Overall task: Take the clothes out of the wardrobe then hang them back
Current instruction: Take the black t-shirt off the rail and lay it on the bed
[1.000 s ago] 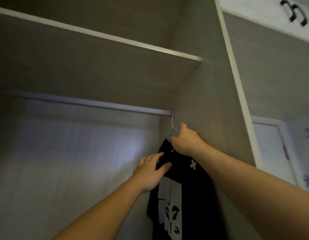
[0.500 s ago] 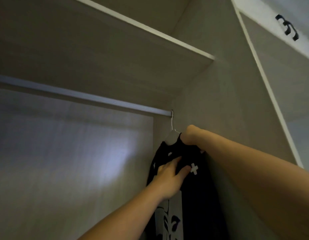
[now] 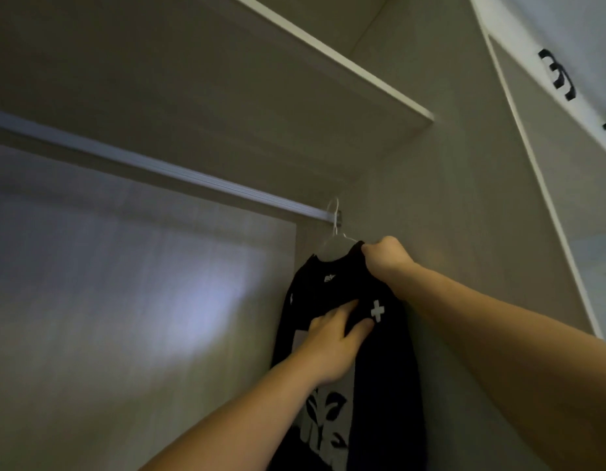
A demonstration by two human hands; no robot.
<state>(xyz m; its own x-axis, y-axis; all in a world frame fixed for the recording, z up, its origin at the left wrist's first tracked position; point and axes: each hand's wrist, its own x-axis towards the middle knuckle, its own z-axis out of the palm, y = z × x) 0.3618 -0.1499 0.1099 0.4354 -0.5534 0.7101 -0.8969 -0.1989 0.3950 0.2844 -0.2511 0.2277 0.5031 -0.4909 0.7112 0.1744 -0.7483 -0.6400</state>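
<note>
Black T-shirt, white print, hangs on a wire hanger hooked at the far right end of the rail, close against the wardrobe side wall. Right grip curled tight round the shirt's shoulder, just beside the hanger. Left grip lies flat on the chest, fingers straight, thumb by a white cross mark; holds nothing. Shelf above the rail.

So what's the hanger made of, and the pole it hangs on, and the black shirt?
Hanger: thin pale wire, probably metal, perhaps coated. Pole: likely metal; silvery, with lengthwise ridges that catch light. Shirt: soft cloth, matte black with white print; it drapes and folds.
</note>
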